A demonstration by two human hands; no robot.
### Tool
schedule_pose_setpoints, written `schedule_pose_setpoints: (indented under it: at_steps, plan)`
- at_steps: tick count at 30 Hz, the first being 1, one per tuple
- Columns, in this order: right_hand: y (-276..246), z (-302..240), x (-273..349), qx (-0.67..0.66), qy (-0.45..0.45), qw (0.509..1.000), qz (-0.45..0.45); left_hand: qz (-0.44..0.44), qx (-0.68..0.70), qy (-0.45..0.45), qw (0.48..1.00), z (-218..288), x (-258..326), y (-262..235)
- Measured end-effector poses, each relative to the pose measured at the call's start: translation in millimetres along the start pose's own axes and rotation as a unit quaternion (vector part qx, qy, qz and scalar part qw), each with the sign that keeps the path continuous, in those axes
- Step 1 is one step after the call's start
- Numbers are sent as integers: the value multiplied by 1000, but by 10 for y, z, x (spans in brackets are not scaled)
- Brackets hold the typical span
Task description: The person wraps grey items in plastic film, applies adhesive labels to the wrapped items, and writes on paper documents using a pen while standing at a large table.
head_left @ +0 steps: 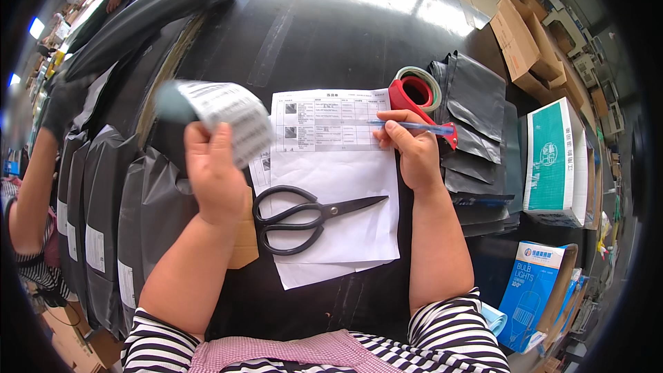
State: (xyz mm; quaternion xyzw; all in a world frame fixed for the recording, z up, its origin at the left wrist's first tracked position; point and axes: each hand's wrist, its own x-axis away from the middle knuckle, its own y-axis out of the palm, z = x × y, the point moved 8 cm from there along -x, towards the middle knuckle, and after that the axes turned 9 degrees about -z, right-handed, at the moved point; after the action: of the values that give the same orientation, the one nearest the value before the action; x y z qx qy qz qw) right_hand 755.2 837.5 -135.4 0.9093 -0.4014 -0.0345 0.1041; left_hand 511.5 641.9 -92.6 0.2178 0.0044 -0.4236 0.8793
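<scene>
Head view: black scissors point(321, 215) lie mid-frame on white papers point(362, 235); labelled bags point(103, 214) at left look finished. Higher, the left hand point(213, 169) pinches a blurred label sheet point(238, 114), the right hand point(414, 155) a pen point(421, 126) over a printed form point(331, 121), its checking seemingly unfinished.

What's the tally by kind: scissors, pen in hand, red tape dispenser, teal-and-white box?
Scissors: 1
Blue pen, in the right hand: 1
Red tape dispenser: 1
Teal-and-white box: 1
Total: 4
</scene>
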Motion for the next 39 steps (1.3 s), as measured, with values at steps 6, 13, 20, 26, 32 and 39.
schedule_pose_setpoints:
  at_steps: [6,13,20,26,32,39]
  plan:
    - [-151,-41,-4,31,-53,996,60,40,94,-222,970,-650,300,61]
    - [103,-147,39,145,-81,986,-16,75,95,-232,965,-728,284,-12]
    - [478,-168,102,280,-71,946,-146,81,92,-239,963,-757,284,-42]
    - [505,-180,109,328,-107,928,-140,79,99,-244,961,-718,291,10]
    - [516,-198,106,333,-103,927,-141,81,102,-243,961,-671,303,34]
    - [519,-199,97,336,-114,924,-143,81,88,-239,964,-716,282,-2]
